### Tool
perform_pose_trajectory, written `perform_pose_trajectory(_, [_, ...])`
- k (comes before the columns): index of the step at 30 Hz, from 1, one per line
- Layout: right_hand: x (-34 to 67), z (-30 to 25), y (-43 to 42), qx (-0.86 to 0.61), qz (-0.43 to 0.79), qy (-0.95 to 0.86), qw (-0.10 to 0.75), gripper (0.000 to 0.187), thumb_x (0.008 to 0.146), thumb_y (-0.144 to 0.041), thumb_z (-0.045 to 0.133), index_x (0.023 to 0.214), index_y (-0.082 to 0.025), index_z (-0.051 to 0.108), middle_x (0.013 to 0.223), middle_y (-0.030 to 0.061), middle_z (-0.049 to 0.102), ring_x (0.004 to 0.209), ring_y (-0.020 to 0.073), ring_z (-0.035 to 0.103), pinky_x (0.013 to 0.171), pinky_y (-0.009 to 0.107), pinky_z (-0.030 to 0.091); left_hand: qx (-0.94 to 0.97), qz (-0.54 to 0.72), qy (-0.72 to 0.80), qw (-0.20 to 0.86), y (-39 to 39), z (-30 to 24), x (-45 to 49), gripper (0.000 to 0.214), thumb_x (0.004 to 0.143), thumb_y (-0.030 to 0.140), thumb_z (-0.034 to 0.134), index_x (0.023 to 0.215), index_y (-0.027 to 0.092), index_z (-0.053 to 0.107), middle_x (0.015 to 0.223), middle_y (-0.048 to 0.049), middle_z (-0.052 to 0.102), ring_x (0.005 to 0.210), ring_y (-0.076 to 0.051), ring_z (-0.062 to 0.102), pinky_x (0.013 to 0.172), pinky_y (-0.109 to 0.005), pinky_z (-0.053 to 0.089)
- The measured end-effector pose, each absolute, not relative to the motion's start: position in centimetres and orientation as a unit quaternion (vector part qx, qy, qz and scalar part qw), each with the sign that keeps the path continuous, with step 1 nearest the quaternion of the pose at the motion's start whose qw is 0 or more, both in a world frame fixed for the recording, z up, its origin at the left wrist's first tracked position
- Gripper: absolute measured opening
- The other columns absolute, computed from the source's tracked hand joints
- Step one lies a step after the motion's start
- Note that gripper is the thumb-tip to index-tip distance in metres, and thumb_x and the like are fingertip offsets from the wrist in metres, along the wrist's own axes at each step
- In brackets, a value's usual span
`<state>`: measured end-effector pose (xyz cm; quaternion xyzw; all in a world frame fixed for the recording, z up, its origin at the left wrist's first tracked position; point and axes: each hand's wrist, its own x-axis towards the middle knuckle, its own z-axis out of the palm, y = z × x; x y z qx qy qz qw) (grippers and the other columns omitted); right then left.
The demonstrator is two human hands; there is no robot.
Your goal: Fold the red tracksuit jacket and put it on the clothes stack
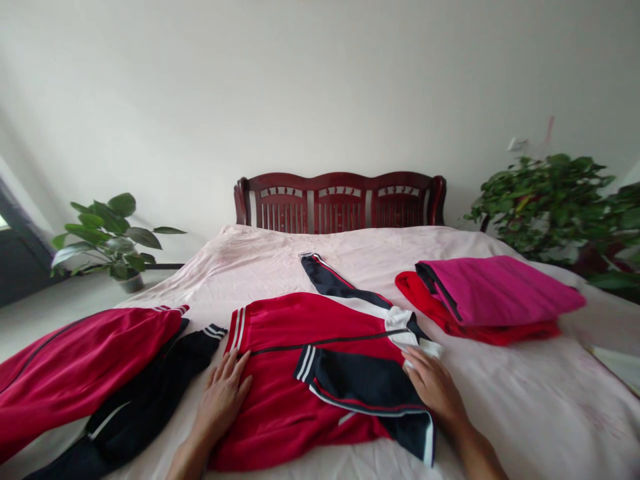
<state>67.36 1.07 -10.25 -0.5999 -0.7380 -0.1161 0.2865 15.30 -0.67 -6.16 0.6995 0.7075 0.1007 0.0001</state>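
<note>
A red track jacket (300, 317) with dark sleeves, a white collar and a dark front zip lies sideways on the bed, its hem to the left. The near sleeve (367, 380) is folded across the front, while the far one (327, 277) stretches away toward the headboard. My left hand (227, 387) rests on the striped hem, fingers extended. At the collar end, my right hand (435, 387) lies with its fingers stretched over the white fabric beside the near shoulder. Neither hand visibly grips the cloth.
Another red and dark jacket (90, 360) lies at the left. Folded clothes, magenta (505, 287) over red (540, 332), are stacked at the right. Behind the pale pink bedsheet (240, 260) stands a wooden headboard (340, 180). Potted plants (113, 230) flank the bed.
</note>
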Motion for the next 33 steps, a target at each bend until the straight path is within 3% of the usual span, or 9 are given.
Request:
perform_pose_trajectory(22, [67.1, -9.6, 0.7, -0.627, -0.11, -0.712, 0.297, 0.044, 0.092, -0.035, 0.039, 0.116, -0.018, 0.071, 0.125, 0.0133, 0.068, 0.12, 0.0286, 0.061, 0.104, 0.047, 0.048, 0.692, 0.067, 0.719, -0.012, -0.9, -5.3, 16.2, 0.056, 0.098, 0.039, 0.04, 0.153, 0.025, 0.038, 0.162, -0.01, 0.031, 0.151, -0.026, 0.024, 0.12, -0.044, 0.025])
perform_pose_trajectory(29, [64.8, -5.5, -0.9, -0.682, 0.003, -0.691, 0.24, 0.047, 0.088, -0.038, 0.042, 0.114, -0.012, 0.072, 0.131, 0.0177, 0.064, 0.128, 0.0327, 0.055, 0.11, 0.049, 0.041, 0.688, 0.076, 0.721, -0.019, -1.0, -5.2, 16.3, 0.055, 0.098, 0.038, 0.041, 0.152, 0.025, 0.04, 0.162, -0.0109, 0.033, 0.15, -0.027, 0.026, 0.119, -0.046, 0.025])
perform_pose_trajectory(33, [61.6, -1.3, -3.8, -0.684, 0.122, -0.682, 0.229, 0.053, 0.093, -0.05, 0.039, 0.126, -0.019, 0.066, 0.129, 0.0112, 0.066, 0.126, 0.0277, 0.057, 0.11, 0.044, 0.042, 0.693, 0.068, 0.718, -0.011, -1.0, -5.2, 16.2, 0.055, 0.099, 0.039, 0.039, 0.152, 0.025, 0.04, 0.162, -0.0108, 0.032, 0.15, -0.027, 0.025, 0.119, -0.046, 0.025])
